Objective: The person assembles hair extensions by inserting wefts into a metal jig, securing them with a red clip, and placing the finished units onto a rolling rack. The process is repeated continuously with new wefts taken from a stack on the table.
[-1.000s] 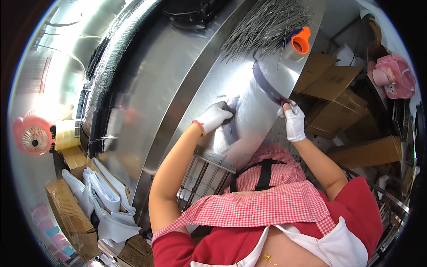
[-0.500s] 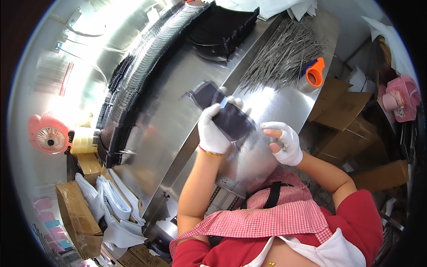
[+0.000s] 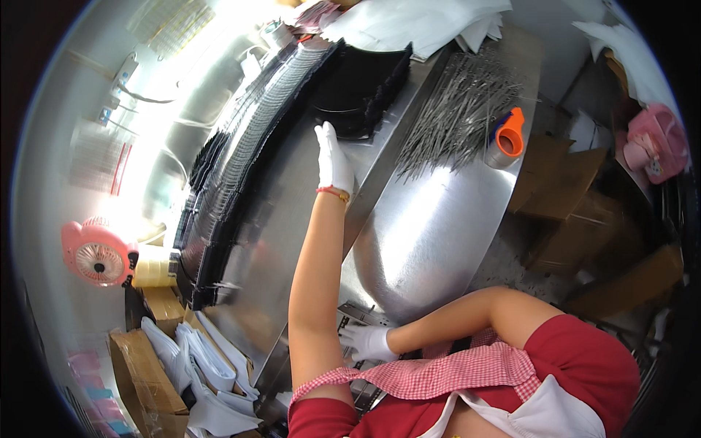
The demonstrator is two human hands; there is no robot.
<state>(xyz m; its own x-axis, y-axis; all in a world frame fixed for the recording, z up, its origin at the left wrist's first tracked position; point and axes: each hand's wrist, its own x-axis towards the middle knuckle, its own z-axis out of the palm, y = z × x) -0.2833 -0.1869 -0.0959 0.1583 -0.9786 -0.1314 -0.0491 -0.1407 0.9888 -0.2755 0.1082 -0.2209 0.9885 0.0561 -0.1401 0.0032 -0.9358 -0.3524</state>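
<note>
My left hand point(image 3: 334, 162) wears a white glove and reaches forward over the steel worktop point(image 3: 292, 212). Its fingers are stretched out and close together, with nothing visible in them. The fingertips come to the near edge of a stack of black curved sheets point(image 3: 358, 87); whether they touch it, I cannot tell. My right hand point(image 3: 369, 343), in a white glove with bare fingertips in the earlier picture, is low beside my apron. Its fingers are spread over a slotted metal fixture point(image 3: 359, 315), which my arm and apron partly hide.
A long curved row of dark sheets point(image 3: 252, 164) lines the left. Many thin metal strips point(image 3: 460, 109) lie right of the stack, near an orange tape dispenser point(image 3: 509, 139). A pink fan point(image 3: 98, 252), a carton with white sheets point(image 3: 146, 379) and cardboard boxes point(image 3: 555, 175) stand around.
The dark curved sheet has left my left hand, which has moved forward to the black stack. My right hand has dropped down and left to the metal fixture. The view has shifted slightly.
</note>
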